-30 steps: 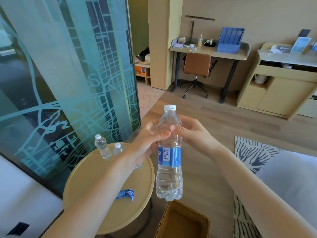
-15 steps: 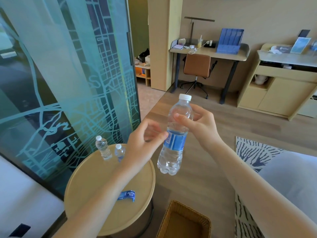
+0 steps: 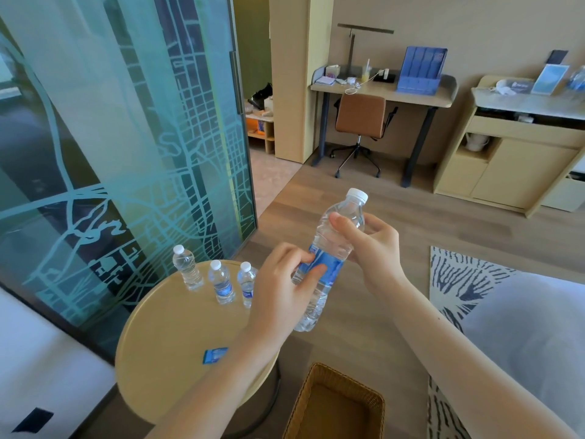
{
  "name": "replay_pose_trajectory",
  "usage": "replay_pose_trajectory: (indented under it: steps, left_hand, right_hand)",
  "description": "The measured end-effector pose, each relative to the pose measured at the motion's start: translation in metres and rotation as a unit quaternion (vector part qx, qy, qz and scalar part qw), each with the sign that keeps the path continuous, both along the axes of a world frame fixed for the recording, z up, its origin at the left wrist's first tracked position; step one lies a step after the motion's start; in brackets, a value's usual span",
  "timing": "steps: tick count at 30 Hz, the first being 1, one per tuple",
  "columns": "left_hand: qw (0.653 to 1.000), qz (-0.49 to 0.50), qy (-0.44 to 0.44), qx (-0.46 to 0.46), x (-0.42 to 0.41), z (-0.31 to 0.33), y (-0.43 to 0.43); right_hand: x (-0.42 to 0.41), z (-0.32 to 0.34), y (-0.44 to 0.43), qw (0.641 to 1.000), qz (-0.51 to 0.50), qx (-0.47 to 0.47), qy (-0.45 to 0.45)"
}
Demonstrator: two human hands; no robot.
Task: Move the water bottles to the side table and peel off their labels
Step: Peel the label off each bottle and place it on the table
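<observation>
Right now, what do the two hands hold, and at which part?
Both hold one water bottle. The right hand grips its clear upper part below the cap; the left hand pinches the blue label at its middle.

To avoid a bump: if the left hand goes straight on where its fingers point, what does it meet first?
The blue label on the clear plastic water bottle held by the right hand; the left hand seems to touch it.

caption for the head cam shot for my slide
Right hand grips a tilted water bottle while the left hand pinches its blue label by a side table holding three bottles.
</observation>
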State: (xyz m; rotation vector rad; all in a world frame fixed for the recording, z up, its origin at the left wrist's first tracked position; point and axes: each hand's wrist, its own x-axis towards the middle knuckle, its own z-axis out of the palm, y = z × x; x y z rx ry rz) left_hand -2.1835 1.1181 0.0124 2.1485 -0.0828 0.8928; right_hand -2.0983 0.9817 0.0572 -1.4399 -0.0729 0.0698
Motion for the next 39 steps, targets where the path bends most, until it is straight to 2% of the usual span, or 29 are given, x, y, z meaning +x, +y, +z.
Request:
replay_pose_trajectory:
  steps: [5,11,17,24,35,39]
  left_hand:
    - [1.0,0.001,0.005,0.0,-0.003,0.002,0.0]
    - [0.984,0.03,0.083,-0.154,-0.003,0.012,0.01]
    - [0.959,0.039,0.105,-0.261,0.005,0.014,0.027]
    - [0.945,0.035,0.144,-0.29,0.015,0.003,0.044]
    - [0.889,0.003,0.241,-0.39,0.033,-0.038,0.037]
    - [0.896,-0.008,0.265,-0.356,0.033,-0.048,0.026]
  right_hand:
    - [0.0,-0.005,-0.004,1.0,0.001,-0.006,0.002]
    - [0.003,-0.007,-0.013,0.999,0.031,-0.003,0.013]
    - [0.004,-0.006,-0.023,0.997,0.068,0.031,0.011]
    - [-0.001,0.001,-0.026,0.992,0.109,0.063,0.005]
    - [-0.007,-0.001,-0.017,0.979,0.18,0.092,0.003]
    - [-0.008,-0.004,-0.013,0.974,0.206,0.095,0.003]
